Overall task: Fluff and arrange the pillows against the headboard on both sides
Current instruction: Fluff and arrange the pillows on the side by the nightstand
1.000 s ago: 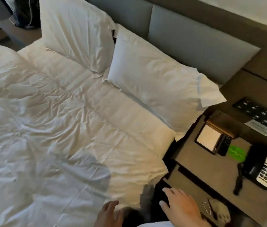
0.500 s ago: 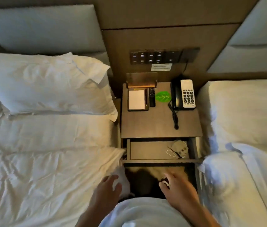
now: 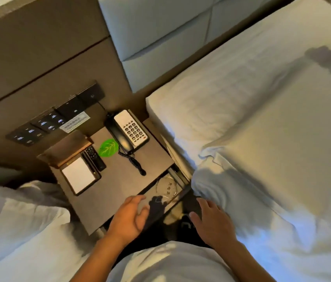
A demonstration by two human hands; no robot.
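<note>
I stand between two beds, facing the nightstand [image 3: 117,180]. The right bed [image 3: 231,94] shows bare white sheet at its head, below a grey padded headboard [image 3: 156,31], and I cannot make out a pillow on it. A white duvet [image 3: 282,149] covers the rest of that bed. At the lower left lies white bedding of the left bed [image 3: 14,224]; whether it is pillow or duvet I cannot tell. My left hand [image 3: 129,217] hovers with spread fingers over the nightstand's front edge, holding nothing. My right hand [image 3: 213,222] hangs with fingers apart beside the duvet's near corner, also holding nothing.
On the nightstand sit a phone [image 3: 129,130], a notepad [image 3: 79,176], a remote [image 3: 95,157] and a green leaf card [image 3: 108,147]. Its drawer [image 3: 166,188] stands pulled out with a coiled cable inside. A switch panel [image 3: 50,121] is on the wall behind.
My view has swung right, from the left bed's two pillows past the nightstand to the right bed. Both hands have risen and stayed empty.
</note>
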